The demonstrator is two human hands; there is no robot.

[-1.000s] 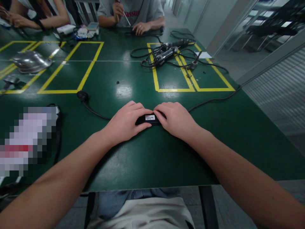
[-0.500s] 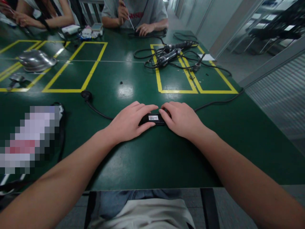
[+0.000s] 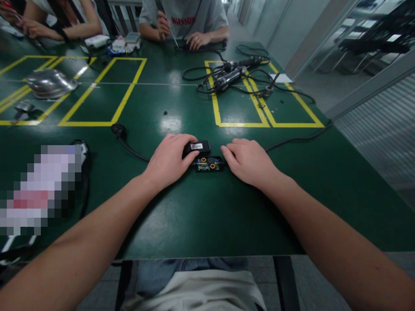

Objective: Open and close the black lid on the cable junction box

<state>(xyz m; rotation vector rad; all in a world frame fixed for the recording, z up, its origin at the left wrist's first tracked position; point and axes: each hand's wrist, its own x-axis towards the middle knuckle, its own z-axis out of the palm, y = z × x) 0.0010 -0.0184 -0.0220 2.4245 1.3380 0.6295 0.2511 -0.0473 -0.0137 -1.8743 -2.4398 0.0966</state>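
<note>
In the head view my left hand pinches a black plastic cover with a white label between thumb and fingers, tilted just behind its case. The lower half of the case, an open housing, lies on the green table with a circuit board and copper coils showing. My right hand is closed, fingers curled, at the housing's right end; what it grips is hidden. A black cable runs out to the right from behind that hand. On the left, another cable ends in a black plug.
A blurred-out device lies at the left. Electric screwdrivers with tangled cords sit at the back right. A shiny metal shell is at the back left. Across the table, a person's hand works beside a tool.
The labelled cover has come off the housing, lifted back and left by my left hand, and the circuit board now shows. My right hand has stayed almost in place.
</note>
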